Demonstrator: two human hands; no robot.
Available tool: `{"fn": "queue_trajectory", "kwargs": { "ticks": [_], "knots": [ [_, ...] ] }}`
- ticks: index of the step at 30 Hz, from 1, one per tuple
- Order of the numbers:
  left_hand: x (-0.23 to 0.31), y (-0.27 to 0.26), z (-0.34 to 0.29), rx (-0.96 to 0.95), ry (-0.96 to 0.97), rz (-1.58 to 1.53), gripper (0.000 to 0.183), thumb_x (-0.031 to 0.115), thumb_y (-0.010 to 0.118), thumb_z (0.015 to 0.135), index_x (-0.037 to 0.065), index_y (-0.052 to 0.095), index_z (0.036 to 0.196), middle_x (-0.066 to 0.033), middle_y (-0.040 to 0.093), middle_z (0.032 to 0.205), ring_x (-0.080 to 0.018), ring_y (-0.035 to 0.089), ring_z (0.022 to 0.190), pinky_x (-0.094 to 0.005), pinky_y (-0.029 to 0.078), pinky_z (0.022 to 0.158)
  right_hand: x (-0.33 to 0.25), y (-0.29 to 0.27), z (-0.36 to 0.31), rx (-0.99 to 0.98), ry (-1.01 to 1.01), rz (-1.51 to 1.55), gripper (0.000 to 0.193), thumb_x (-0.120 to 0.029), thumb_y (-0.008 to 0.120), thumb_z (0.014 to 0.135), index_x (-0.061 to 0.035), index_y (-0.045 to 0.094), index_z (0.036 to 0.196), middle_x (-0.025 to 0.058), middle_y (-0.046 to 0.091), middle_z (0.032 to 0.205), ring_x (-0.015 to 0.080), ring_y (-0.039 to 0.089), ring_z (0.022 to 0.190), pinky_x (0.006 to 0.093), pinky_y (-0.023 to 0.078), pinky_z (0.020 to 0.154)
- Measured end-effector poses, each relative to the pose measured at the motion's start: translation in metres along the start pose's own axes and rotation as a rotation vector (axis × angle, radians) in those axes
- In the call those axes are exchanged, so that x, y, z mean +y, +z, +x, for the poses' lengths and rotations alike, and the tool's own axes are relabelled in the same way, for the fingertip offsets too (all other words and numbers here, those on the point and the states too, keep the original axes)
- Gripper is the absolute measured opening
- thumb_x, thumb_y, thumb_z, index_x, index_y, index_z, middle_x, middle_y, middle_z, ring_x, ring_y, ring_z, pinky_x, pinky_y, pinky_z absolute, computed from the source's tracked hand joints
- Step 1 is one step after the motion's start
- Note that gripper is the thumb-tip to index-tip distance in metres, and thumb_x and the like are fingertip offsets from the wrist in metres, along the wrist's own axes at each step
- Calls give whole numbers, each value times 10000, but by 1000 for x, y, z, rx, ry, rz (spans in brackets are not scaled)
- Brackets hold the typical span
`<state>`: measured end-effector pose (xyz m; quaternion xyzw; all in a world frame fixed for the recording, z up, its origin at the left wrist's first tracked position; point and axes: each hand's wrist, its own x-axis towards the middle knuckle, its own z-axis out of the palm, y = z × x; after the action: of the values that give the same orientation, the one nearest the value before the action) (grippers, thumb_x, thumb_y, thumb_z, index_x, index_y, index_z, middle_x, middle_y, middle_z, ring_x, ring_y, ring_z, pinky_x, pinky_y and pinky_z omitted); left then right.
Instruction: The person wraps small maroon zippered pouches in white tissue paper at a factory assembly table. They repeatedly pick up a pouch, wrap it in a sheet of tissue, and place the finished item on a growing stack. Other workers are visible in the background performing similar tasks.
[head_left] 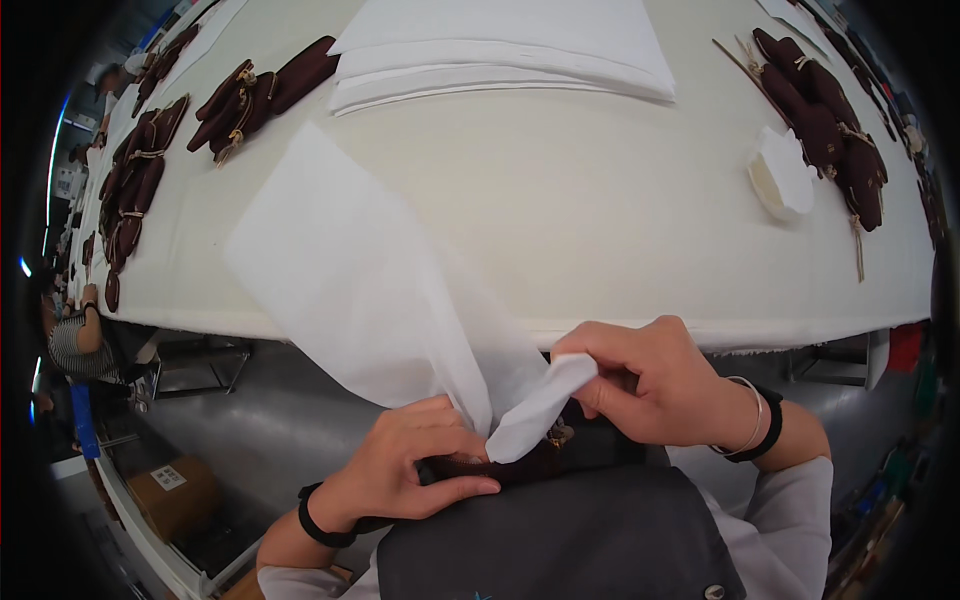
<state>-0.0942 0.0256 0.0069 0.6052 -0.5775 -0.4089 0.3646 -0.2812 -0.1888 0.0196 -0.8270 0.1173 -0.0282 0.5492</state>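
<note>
Close to my body, my left hand [405, 460] is closed on a dark brown pouch [525, 467], its thumb along the near side. Small gold-coloured metal shows at the pouch's right end; much of the pouch is hidden by my hand and the paper. A thin white paper sheet [330, 230] rises from the pouch's opening and spreads up and left over the table edge. My right hand [655, 385] pinches a crumpled, folded end of this paper between thumb and fingers, just above the pouch and to its right.
On the cream-covered table [600, 220] lies a stack of white paper sheets [500, 60]. Brown pouches are bunched at the left [145, 165], upper left [260, 95] and right [825, 130]. Beside the right bunch is a crumpled white piece [782, 175]. A cardboard box [172, 497] stands lower left; another person [80, 340] is at far left.
</note>
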Motion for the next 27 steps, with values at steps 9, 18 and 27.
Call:
{"fn": "queue_trajectory", "kwargs": {
  "ticks": [9,18,27],
  "knots": [
    [-9,16,-9,155,83,36,277,201,933,669,113,785,885,3,621,687,-179,587,659,-294,458,569,8,21,10,-88,-251,137,142,-150,739,888,-32,669,928,78,649,772,264,645,661,365,494,591],
    [-7,24,-8,267,281,267,318,141,898,624,146,793,925,33,555,655,-147,549,592,-289,373,449,6,18,15,-310,-153,87,141,-173,735,914,-53,723,985,67,607,616,195,501,473,325,375,463],
    [-10,35,-6,289,223,238,300,57,853,650,110,756,929,1,595,685,-174,563,589,-297,398,481,8,5,8,-776,62,247,286,-274,647,992,-6,684,1085,89,560,529,185,494,432,343,358,454]
  ]
}}
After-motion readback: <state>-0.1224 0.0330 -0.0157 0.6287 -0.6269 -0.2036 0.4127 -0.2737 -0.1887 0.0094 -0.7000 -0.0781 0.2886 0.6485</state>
